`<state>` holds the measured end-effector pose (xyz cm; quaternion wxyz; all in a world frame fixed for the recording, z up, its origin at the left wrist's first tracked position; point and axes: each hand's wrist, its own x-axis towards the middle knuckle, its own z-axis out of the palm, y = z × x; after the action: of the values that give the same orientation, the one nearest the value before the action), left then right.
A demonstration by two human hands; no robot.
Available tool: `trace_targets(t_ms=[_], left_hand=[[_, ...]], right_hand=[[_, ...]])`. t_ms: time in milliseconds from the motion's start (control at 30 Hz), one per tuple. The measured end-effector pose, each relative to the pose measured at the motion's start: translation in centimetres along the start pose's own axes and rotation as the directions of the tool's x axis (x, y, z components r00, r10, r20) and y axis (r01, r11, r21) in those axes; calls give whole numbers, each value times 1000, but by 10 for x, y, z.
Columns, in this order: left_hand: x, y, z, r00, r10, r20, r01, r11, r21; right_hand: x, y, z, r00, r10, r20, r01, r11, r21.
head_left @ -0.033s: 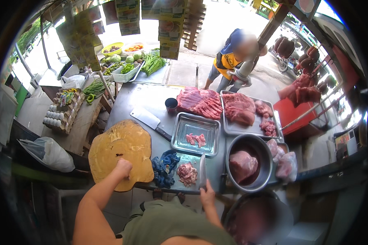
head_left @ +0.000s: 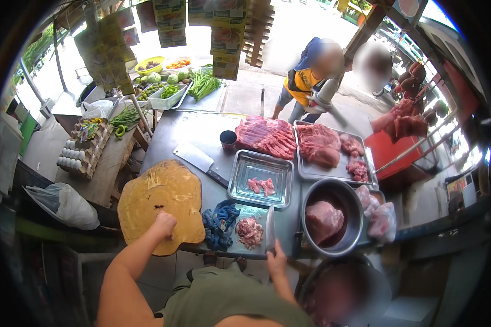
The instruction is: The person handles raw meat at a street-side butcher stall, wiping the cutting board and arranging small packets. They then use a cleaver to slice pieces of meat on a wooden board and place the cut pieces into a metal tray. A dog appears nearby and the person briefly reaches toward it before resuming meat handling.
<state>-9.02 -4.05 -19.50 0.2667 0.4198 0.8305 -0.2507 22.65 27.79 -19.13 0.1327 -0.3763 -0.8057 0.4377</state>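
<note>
My left hand [head_left: 165, 222] is closed in a fist and rests on the round wooden chopping block [head_left: 161, 188]. A small dark mark shows on the wood beside it. My right hand [head_left: 277, 260] grips a knife [head_left: 270, 228] by its handle at the near table edge, blade pointing away from me. Left of that blade lies a small heap of meat scraps [head_left: 250, 232], and next to it a crumpled blue cloth [head_left: 220, 224]. Beyond them a clear rectangular tray [head_left: 237, 193] holds a few pale meat pieces [head_left: 262, 186].
A cleaver [head_left: 193, 158] lies behind the block near a dark cup [head_left: 228, 140]. Slabs of meat [head_left: 267, 136] spread at the far side. To the right stands a metal pot [head_left: 359, 229] with meat. Egg trays [head_left: 87, 147] sit left. A person [head_left: 308, 82] bends beyond the table.
The person beyond the table has shifted slightly. Both my hands, the knife and the meat stay where they were.
</note>
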Motion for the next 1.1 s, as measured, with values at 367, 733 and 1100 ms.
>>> trace_targets(t_ms=[367, 733, 1100], left_hand=[[2, -1, -7, 999, 22, 50, -22, 1000, 3], [2, 0, -7, 999, 22, 33, -22, 1000, 7], [6, 1, -12, 993, 28, 114, -29, 1000, 4]], right_hand=[[-1, -4, 8, 999, 34, 6, -34, 999, 23], [-1, -7, 18, 999, 25, 34, -26, 999, 27], [-8, -12, 26, 998, 1, 60, 1, 999, -33]])
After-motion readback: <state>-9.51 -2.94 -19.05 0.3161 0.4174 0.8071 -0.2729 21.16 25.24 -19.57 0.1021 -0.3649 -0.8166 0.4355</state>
